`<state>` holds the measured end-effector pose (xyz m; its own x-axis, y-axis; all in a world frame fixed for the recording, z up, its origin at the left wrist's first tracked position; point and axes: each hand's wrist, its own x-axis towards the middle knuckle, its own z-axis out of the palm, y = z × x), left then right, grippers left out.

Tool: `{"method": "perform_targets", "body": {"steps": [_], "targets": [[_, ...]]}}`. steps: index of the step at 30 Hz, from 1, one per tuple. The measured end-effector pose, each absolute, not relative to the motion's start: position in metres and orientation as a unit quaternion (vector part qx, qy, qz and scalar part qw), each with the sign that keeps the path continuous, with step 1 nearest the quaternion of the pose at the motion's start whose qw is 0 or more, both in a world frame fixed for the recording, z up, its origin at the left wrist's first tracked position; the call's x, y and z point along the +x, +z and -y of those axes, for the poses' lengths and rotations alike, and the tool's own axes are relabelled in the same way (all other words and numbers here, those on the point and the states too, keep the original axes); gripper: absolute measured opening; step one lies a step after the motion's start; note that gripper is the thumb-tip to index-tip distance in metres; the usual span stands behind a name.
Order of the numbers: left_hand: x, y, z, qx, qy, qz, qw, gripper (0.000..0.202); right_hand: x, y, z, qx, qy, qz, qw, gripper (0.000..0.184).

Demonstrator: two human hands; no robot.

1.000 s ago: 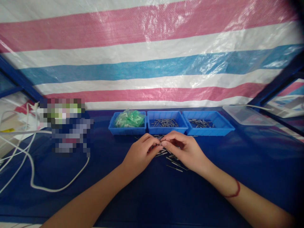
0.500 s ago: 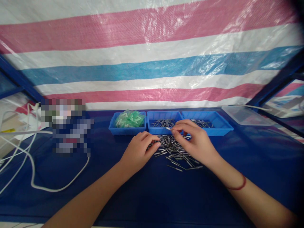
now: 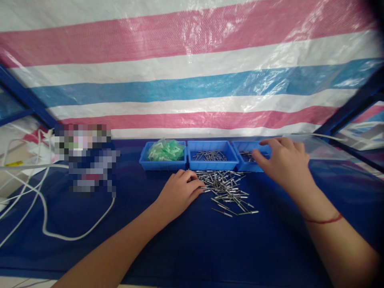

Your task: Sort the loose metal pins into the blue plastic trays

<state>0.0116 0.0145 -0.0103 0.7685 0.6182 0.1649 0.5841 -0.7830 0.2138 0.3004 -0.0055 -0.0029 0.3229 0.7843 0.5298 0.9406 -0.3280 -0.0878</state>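
Observation:
A loose pile of silvery blind rivets (image 3: 225,186) lies on the blue table. My left hand (image 3: 180,192) rests at the pile's left edge, thumb and fingers curled in on a rivet there; the fingertips are partly hidden. Over the right blue bin (image 3: 255,166) hovers my right hand (image 3: 285,162), its thumb and fingers apart and nothing seen between them. Rivets (image 3: 247,155) lie in that bin, partly covered by the hand. More rivets (image 3: 210,155) are in the middle blue bin (image 3: 213,165).
Small green-and-clear plastic packets (image 3: 168,150) fill the left blue bin (image 3: 163,165). A clear plastic lid (image 3: 322,148) lies at the back right. White cables (image 3: 69,239) loop across the table's left side, near a blurred-out area. A striped plastic sheet (image 3: 192,88) hangs behind.
My right hand has moved right, from above the pile to the right bin, and its fingers have parted; the small light piece they pinched is gone from view. My left hand stays at the pile.

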Motion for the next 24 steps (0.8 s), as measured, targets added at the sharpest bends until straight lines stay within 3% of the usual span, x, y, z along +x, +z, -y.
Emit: {"method": "perform_targets", "body": {"steps": [6,12,17,24], "targets": [[0.014,-0.010,-0.011,0.936,0.124,-0.322,0.066,0.023,0.262,0.001,0.014,-0.653,-0.220,0.657,0.307,0.022],[0.017,-0.014,-0.009,0.928,0.162,-0.329,0.059,0.021,0.233,0.003,0.024,-0.542,-0.111,0.762,0.337,0.014],[0.018,-0.014,-0.011,0.906,0.236,-0.325,0.136,0.018,0.214,0.000,0.029,-0.458,0.051,0.822,0.334,0.013],[0.018,-0.015,-0.012,0.866,0.326,-0.301,0.229,0.010,0.206,-0.006,0.031,-0.462,0.107,0.797,0.374,0.013]]}}
